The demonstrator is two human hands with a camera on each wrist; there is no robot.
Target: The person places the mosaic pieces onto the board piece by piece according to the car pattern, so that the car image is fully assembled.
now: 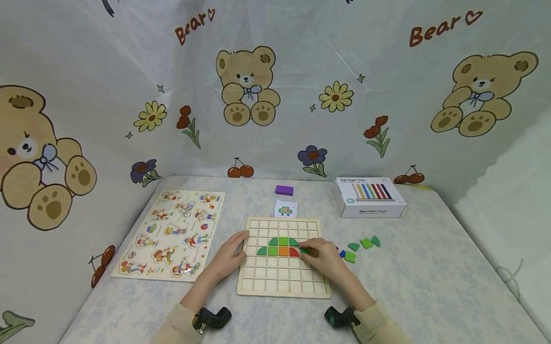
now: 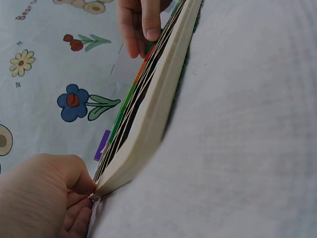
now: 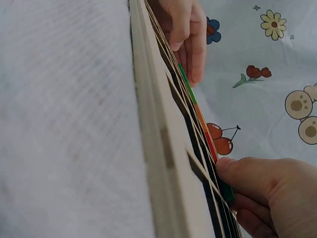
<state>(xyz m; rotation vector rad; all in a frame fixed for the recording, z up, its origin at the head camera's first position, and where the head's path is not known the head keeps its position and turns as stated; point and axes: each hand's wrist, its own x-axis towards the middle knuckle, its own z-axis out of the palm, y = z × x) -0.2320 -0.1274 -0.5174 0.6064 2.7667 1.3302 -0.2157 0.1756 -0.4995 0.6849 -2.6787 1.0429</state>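
My left hand [image 1: 227,255] grips the left edge of a wooden grid board [image 1: 284,284], thumb over the rim. On the board's right side, my right hand [image 1: 324,257] pinches a dark green piece [image 3: 227,192] just right of a red rounded piece [image 1: 294,252]; fingers partly cover it. That lower row also has an orange square [image 1: 284,251], a light green square [image 1: 272,251] and a dark green rounded piece [image 1: 262,251]. Above it, a light green square [image 1: 283,241] lies between two dark green rounded pieces [image 1: 274,242].
Loose green pieces [image 1: 366,243] and a blue piece [image 1: 342,254] lie right of the board. Behind it are a pattern card [image 1: 285,209] and a purple block [image 1: 284,190]. A white box [image 1: 369,197] stands back right; a picture puzzle board [image 1: 168,234] lies left.
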